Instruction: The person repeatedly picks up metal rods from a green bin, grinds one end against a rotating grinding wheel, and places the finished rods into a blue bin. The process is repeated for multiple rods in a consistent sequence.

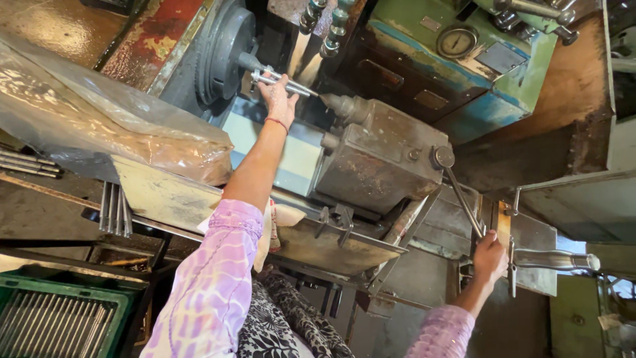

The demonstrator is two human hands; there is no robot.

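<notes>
My left hand (278, 97) reaches far forward and grips a shiny metal rod (286, 84) held between the dark lathe chuck (228, 53) and the pointed centre of the grey tailstock (381, 156). A red thread circles that wrist. My right hand (489, 257) is closed on the lower end of a long thin lever (462, 197) that runs up to a round pivot on the tailstock's side. Both arms wear pale purple patterned sleeves.
A crumpled plastic sheet (99, 119) covers the bench at left, with loose metal rods (116, 209) beside it. A green crate (59, 318) of several rods sits bottom left. A green machine body with a round gauge (457, 41) stands behind. A metal handle (556, 260) juts right.
</notes>
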